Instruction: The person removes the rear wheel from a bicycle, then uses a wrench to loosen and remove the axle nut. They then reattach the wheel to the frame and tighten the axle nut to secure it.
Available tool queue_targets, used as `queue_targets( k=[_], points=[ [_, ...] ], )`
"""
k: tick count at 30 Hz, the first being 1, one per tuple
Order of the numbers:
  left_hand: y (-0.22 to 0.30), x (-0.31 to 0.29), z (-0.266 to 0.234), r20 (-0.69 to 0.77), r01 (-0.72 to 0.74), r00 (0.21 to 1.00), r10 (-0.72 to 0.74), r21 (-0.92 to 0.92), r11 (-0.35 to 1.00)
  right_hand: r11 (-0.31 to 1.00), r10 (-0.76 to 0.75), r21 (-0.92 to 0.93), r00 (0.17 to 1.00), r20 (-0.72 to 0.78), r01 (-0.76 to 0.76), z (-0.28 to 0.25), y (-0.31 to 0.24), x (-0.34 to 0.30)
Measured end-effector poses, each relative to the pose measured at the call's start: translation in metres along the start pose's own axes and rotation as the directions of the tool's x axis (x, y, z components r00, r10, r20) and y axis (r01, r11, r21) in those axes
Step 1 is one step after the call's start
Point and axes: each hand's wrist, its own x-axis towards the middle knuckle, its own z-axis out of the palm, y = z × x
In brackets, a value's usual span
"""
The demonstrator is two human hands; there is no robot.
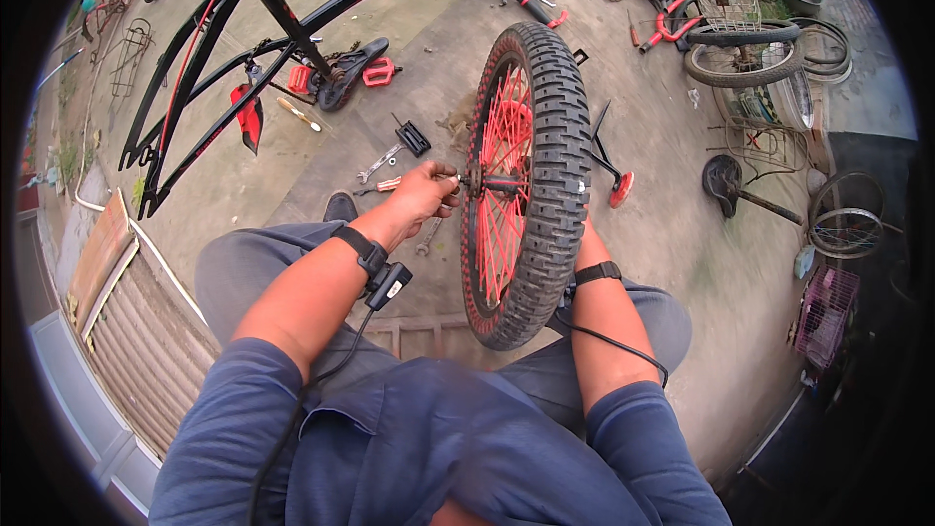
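Observation:
A bicycle wheel (499,185) with red spokes and a thick black knobby tire (557,151) stands upright between my knees. My left hand (421,197) is at its left side, fingers closed in a pinch on the end of the axle. Whether a nut is also between those fingertips cannot be made out. On the far side of the tire my right hand is hidden; only the wrist and right forearm (614,331) show, reaching up behind the wheel. The hub (502,184) sits between the spokes, level with my left fingertips.
At the upper left rises a black bicycle frame (282,39). Before me lie a saddle (343,73), a red pedal (380,72), a black pedal (413,138) and a wrench (380,164). Loose tires (745,63), another saddle (722,180) and a pink wire cage (828,315) lie right.

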Motion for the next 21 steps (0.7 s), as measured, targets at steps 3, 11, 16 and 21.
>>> queue_targets(
  k=[3, 11, 16, 21],
  points=[
    [-0.003, 0.000, 0.002, 0.024, -0.040, 0.999, 0.039, 0.037, 0.999, 1.000, 0.017, 0.017, 0.999, 0.037, -0.017, -0.005, 0.003, 0.002],
    [-0.001, 0.005, 0.001, -0.019, 0.052, 0.999, -0.051, 0.067, 0.996, 0.994, 0.093, -0.049, 0.987, -0.135, -0.100, 0.008, 0.006, 0.007],
    [0.003, 0.001, 0.004, -0.047, 0.014, 0.999, -0.013, 0.020, 1.000, 0.969, 0.052, -0.231, 0.985, -0.165, -0.090, 0.019, -0.003, -0.008],
    [0.009, 0.000, 0.000, 0.002, 0.093, 0.996, -0.093, 0.078, 0.993, 0.971, 0.043, -0.225, 0.984, -0.172, -0.082, 0.021, -0.003, -0.008]
  ],
)
